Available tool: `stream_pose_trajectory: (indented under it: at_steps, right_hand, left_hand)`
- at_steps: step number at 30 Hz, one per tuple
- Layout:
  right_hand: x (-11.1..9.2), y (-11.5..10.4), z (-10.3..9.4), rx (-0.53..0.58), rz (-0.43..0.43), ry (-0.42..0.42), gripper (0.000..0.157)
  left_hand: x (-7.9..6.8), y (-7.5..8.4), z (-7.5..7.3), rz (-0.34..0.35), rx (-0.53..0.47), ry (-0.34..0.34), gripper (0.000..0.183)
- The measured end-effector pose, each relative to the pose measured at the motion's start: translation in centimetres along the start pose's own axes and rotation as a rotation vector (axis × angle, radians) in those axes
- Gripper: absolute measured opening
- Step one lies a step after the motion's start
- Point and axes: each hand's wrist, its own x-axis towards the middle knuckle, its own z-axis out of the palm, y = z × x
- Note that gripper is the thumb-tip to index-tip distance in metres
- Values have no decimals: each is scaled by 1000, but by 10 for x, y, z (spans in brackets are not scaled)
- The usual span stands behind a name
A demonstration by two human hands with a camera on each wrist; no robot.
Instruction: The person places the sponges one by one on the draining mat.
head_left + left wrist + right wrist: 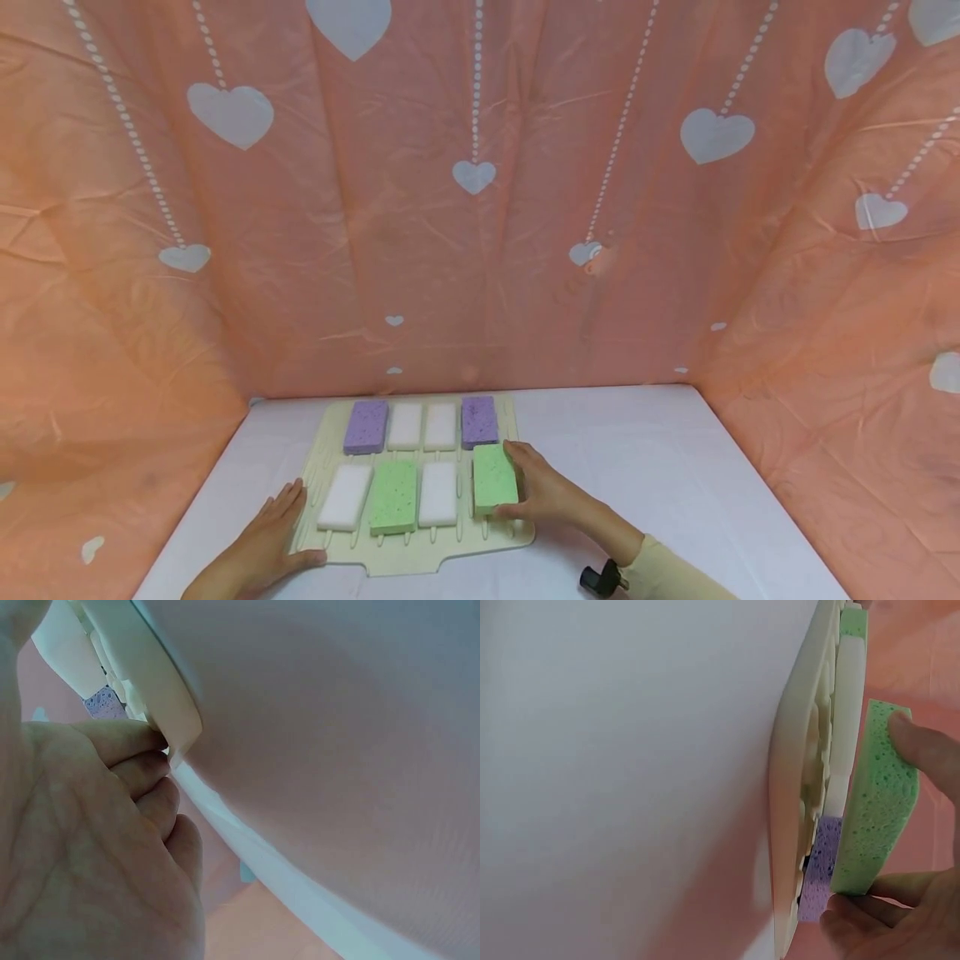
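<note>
My right hand (pixel 542 487) pinches a green sponge (pixel 494 478) between thumb and fingers, over the right side of a cream ribbed draining board (pixel 405 562). In the right wrist view the green sponge (pixel 877 799) stands apart from the board's surface. My left hand (pixel 264 533) touches the board's left edge with its fingers extended and the thumb near the front corner. On the board lie another green sponge (pixel 393 497), a white sponge (pixel 345 497) at the left front, and a second white sponge (pixel 438 493) between the green ones.
The back row holds a purple sponge (pixel 366 427) at the left, two white sponges in the middle, and another purple sponge (pixel 479 421) at the right. A white cloth (pixel 637 450) covers the table. Orange curtains (pixel 465 275) with hearts enclose the back and sides.
</note>
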Motion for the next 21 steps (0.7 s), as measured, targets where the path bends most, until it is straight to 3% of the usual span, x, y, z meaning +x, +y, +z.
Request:
stream_pose_trajectory:
  at_steps: [15, 21]
  right_hand:
    - [6, -5, 12, -30, -17, -34, 114]
    - [6, -6, 14, -30, 21, -64, 116]
  left_hand:
    - [-1, 0, 0, 6, 17, 11, 112]
    - [-1, 0, 0, 3, 17, 5, 112]
